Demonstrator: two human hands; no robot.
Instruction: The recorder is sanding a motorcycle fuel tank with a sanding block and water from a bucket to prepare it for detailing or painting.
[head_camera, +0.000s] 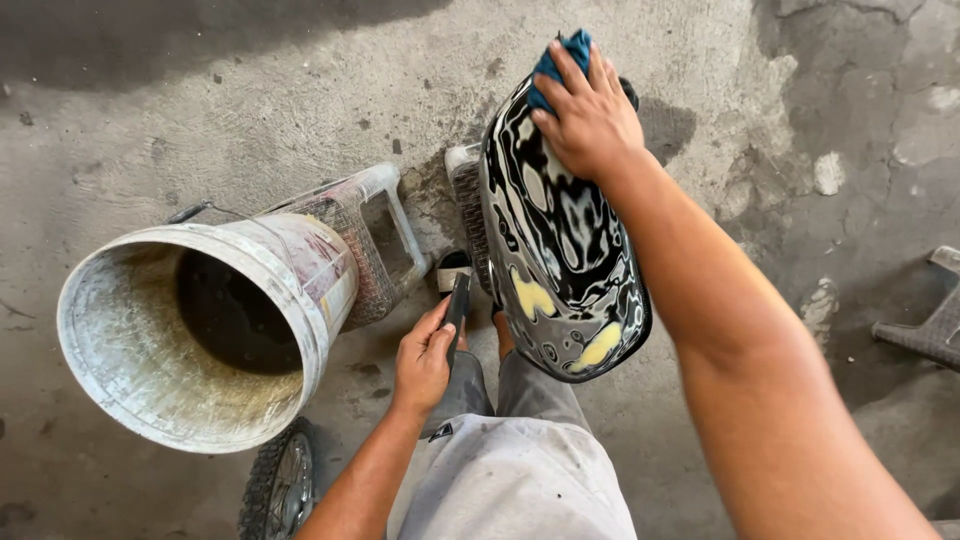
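**Glossy panel balanced above a concrete floor**

Rough grey concrete floor (250, 110) fills the background. Right hand (590, 115) presses a blue cloth (560, 55) flat against the far end of a glossy black, patterned panel (560, 250), which stands tilted on the person's lap. Left hand (425, 360) is closed around a dark flat block (458, 305) just beside the panel's near left edge. A white bucket (190, 330) stands at left, tilted toward the camera. Held only from above, the panel could slip off the knees and scratch on concrete.
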